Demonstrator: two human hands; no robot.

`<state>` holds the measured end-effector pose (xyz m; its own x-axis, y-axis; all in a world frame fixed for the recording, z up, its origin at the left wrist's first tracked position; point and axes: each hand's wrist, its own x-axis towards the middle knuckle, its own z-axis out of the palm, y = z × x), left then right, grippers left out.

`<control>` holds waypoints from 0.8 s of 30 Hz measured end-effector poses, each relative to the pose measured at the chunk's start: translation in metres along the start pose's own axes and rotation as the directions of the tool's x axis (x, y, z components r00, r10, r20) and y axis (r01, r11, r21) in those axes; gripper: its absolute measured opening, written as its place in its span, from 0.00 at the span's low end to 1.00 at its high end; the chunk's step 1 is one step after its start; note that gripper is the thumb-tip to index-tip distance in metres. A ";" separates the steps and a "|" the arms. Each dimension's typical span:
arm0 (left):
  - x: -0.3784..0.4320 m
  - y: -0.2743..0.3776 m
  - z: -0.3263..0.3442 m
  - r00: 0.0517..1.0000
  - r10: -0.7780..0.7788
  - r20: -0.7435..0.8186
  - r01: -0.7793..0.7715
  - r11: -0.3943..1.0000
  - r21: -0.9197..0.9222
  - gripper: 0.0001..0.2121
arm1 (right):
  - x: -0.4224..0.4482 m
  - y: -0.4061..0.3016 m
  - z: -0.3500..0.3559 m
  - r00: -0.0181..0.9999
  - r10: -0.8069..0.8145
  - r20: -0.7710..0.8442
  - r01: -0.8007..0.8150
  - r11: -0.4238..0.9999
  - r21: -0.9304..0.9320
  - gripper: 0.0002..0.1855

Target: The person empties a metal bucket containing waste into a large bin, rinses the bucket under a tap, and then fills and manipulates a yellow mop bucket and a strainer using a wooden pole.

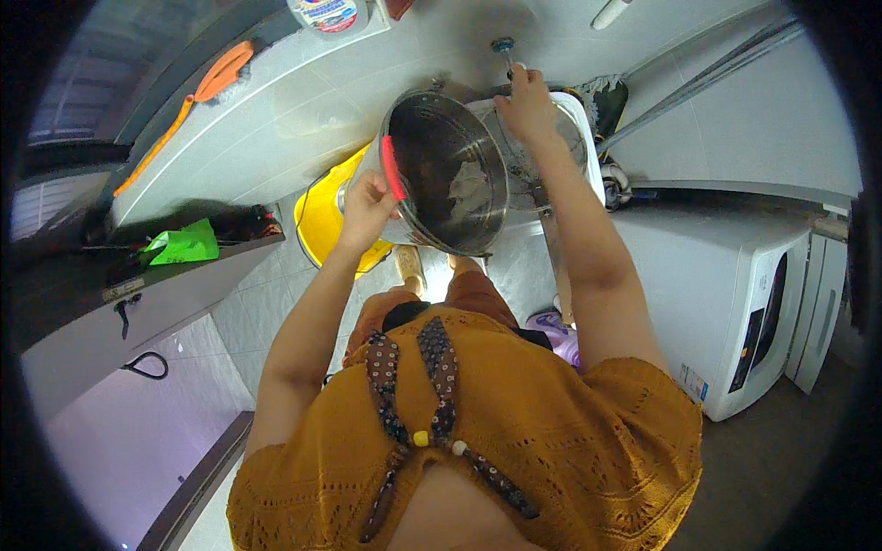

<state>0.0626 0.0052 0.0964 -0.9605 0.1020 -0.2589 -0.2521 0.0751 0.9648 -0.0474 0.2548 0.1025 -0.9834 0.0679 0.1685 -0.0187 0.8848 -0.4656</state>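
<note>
A large metal bucket [448,172] is tilted, its open mouth turned towards me, with a grey patch inside that I cannot identify. My left hand [368,206] grips its near left rim beside a red handle grip [393,167]. At a wall tap [504,45], my right hand [529,107] has its fingers around the metal fitting just below the wall mount. Beneath my right wrist is a white-rimmed basin [579,117], partly covered by the arm and the bucket. A yellow bucket [320,213] stands on the floor behind the metal one.
A white front-loading washing machine [716,296] stands at the right. Metal poles [696,86] lean in the right corner. On the left, a dark counter [83,282] carries a green packet [185,243]. An orange-handled brush [224,72] and a bottle [329,14] lie along the upper ledge.
</note>
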 end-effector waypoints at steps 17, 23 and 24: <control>0.057 -0.007 0.070 0.989 -0.051 -0.142 0.080 0.976 0.203 0.10 | 0.040 0.157 0.068 0.922 0.134 0.363 -0.290 0.861 0.418 0.20; 0.049 -0.003 0.070 0.980 -0.119 -0.160 0.136 0.985 0.101 0.09 | 0.015 0.144 0.116 0.953 0.190 0.237 -0.268 0.893 0.362 0.17; 0.048 -0.005 0.068 0.976 -0.124 -0.179 0.146 0.983 0.114 0.09 | 0.015 0.131 0.113 0.965 0.194 0.175 -0.245 0.907 0.343 0.13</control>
<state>0.0259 0.0772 0.0762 -0.9272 -0.0875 -0.3643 -0.3746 0.2015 0.9050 -0.0854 0.3197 -0.0545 -0.9844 0.1570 -0.0796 0.1617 0.6275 -0.7616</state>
